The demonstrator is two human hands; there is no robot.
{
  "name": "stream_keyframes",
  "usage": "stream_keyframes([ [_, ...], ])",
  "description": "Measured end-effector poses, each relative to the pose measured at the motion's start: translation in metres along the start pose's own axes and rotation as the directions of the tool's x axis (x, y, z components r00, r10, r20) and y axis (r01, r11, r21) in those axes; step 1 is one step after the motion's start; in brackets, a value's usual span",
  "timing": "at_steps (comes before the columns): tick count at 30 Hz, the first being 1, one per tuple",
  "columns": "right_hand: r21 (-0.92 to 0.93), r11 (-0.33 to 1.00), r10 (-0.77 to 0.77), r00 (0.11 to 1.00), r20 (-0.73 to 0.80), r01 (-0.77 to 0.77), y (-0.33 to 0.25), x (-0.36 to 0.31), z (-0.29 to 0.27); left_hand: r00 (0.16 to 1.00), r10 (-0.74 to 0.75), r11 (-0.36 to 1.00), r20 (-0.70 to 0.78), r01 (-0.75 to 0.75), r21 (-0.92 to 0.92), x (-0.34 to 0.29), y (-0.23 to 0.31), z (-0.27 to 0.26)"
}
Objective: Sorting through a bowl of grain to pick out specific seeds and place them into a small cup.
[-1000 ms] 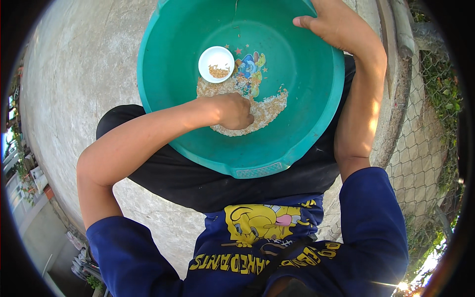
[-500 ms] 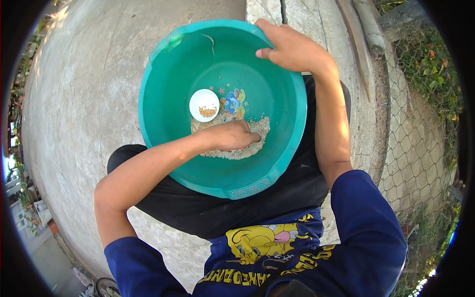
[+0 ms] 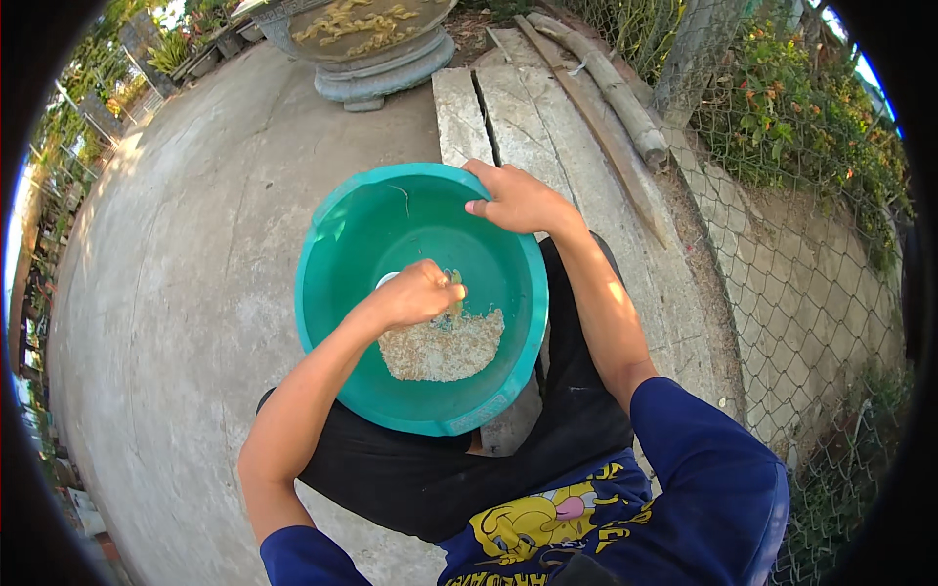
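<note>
A green plastic basin (image 3: 318,264) rests on my lap. In its bottom lies a flat heap of pale, rice-like grain (image 3: 440,350). My left hand (image 3: 420,293) is held above the heap's far edge, fingers pinched together; anything between them is too small to see. It mostly covers a small round white dish (image 3: 388,278) inside the basin. At the far right rim, my right hand (image 3: 518,200) grips the basin, thumb on the inside and fingers over the edge.
Concrete paving (image 3: 195,293) surrounds me. A large ornate planter (image 3: 376,49) stands ahead. Rough slabs (image 3: 532,117) and a wooden post (image 3: 611,93) lie to the right, beside a chain-link fence (image 3: 782,283) with shrubs behind it.
My left hand has lifted from the grain and moved away from me, over the white dish. The view has tilted up, bringing the planter in. My right hand keeps its hold.
</note>
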State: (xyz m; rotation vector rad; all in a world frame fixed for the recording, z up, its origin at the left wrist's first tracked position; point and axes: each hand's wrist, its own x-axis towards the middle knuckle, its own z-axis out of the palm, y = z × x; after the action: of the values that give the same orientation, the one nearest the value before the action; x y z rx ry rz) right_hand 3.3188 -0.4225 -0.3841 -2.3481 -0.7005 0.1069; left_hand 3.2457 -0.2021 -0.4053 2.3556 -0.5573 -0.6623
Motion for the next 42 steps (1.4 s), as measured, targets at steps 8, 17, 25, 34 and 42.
stream_keyframes([
  [8,-0.071,0.985,0.143,0.975,-0.17,-0.157,-0.016,-0.008,-0.038,0.973,-0.194,0.94,-0.121,0.149,-0.308,-0.026,0.045,-0.022],
  [17,0.077,0.986,0.166,0.951,-0.262,-0.151,0.019,-0.018,-0.045,0.95,-0.297,0.782,-0.092,0.187,-0.595,-0.005,0.03,-0.029],
  [25,0.071,0.934,0.355,0.897,-0.261,-0.349,0.098,0.01,-0.011,0.95,-0.312,0.603,0.007,0.204,-0.771,0.044,0.023,-0.015],
  [34,0.26,0.928,0.3,0.949,-0.094,-0.268,0.112,0.001,0.009,0.953,-0.284,0.529,0.104,0.246,-0.812,0.071,0.003,-0.037],
  [42,0.35,0.923,0.144,0.987,0.072,-0.16,0.112,0.005,0.024,0.909,-0.367,0.345,0.196,0.329,-0.879,0.078,0.007,-0.013],
])
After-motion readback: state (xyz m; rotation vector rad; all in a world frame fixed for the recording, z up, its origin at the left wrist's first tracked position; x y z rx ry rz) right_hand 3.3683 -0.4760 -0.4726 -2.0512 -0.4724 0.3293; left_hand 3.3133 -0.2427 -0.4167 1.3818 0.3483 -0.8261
